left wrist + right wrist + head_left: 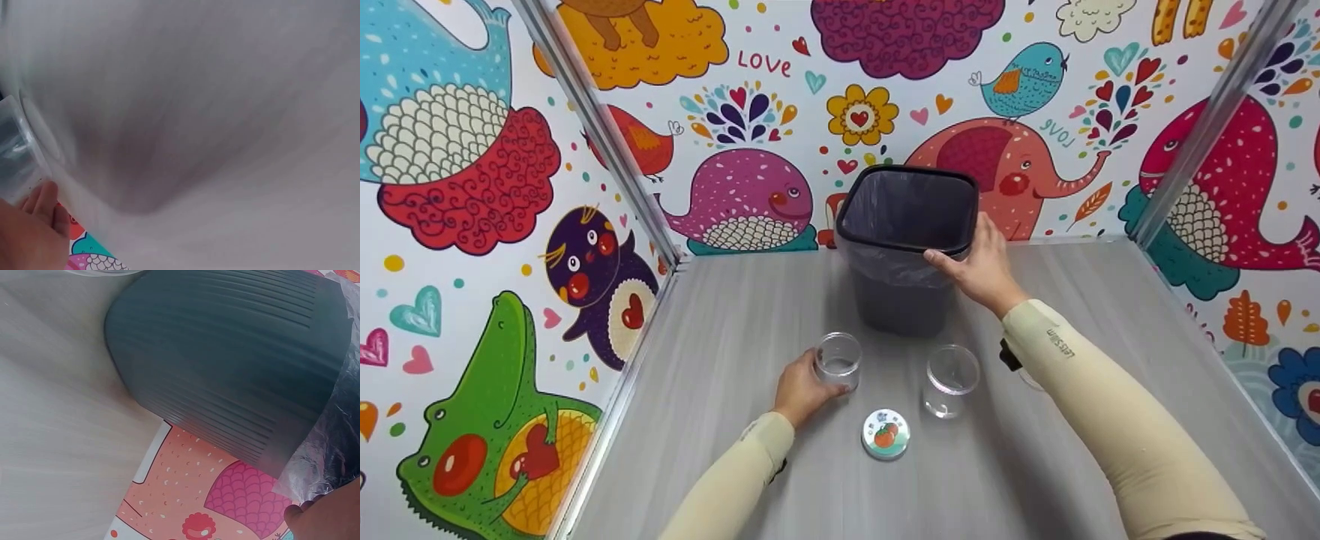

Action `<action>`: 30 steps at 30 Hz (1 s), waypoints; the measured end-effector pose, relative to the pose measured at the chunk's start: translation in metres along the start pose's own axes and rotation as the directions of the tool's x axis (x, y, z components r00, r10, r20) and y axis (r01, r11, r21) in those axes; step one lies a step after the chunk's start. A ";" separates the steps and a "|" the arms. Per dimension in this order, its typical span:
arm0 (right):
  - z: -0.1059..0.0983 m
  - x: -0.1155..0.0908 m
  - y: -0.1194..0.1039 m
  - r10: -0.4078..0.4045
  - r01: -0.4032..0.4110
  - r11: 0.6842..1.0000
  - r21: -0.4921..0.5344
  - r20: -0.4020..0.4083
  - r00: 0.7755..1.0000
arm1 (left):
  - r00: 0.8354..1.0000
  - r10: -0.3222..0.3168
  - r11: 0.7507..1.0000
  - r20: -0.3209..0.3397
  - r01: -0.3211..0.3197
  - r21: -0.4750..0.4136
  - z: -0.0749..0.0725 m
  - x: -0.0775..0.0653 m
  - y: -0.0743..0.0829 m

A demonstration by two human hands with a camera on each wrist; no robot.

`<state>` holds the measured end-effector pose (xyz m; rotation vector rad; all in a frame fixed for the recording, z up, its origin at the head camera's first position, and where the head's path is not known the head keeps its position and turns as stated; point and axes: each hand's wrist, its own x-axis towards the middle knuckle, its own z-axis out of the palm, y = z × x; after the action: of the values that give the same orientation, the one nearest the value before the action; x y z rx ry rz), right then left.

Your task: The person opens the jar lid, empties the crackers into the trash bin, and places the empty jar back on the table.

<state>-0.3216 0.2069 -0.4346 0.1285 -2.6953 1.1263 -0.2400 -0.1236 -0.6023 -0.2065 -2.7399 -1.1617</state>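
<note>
My left hand [804,390] grips a clear jar [840,360], thumb on its near side and fingers on the left. At the left edge of the left wrist view, the same jar [16,157] shows beside my fingers. With thumb over the rim and fingers along the outside, my right hand [982,262] holds the right side of a dark trash bin [900,300]. A thin clear liner [306,467] hangs over the bin's edge. Nearer me stand a second clear jar [951,386] and a round lid [886,433] with a tomato picture.
A clear round piece [1030,381] is partly hidden behind my right forearm. Cartoon-printed walls [750,199] border the grey table [720,330] at the back and both sides, with metal posts [607,142] at the corners.
</note>
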 end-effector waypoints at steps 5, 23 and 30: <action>0.000 0.000 -0.001 -0.002 0.002 1.000 -0.003 0.003 1.000 | 1.000 0.025 0.998 -0.011 -0.024 0.055 0.004 -0.004 -0.003; -0.001 -0.002 -0.002 -0.009 0.009 1.000 0.010 0.006 1.000 | 0.999 0.048 0.983 -0.010 -0.046 0.178 0.003 -0.007 -0.004; -0.002 -0.002 -0.001 -0.003 0.003 1.000 0.000 0.018 1.000 | 0.998 0.049 0.984 0.038 -0.055 0.172 -0.004 -0.006 -0.009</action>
<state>-0.3188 0.2074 -0.4327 0.1433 -2.7097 1.1288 -0.2358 -0.1332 -0.6069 -0.2757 -2.8272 -0.9099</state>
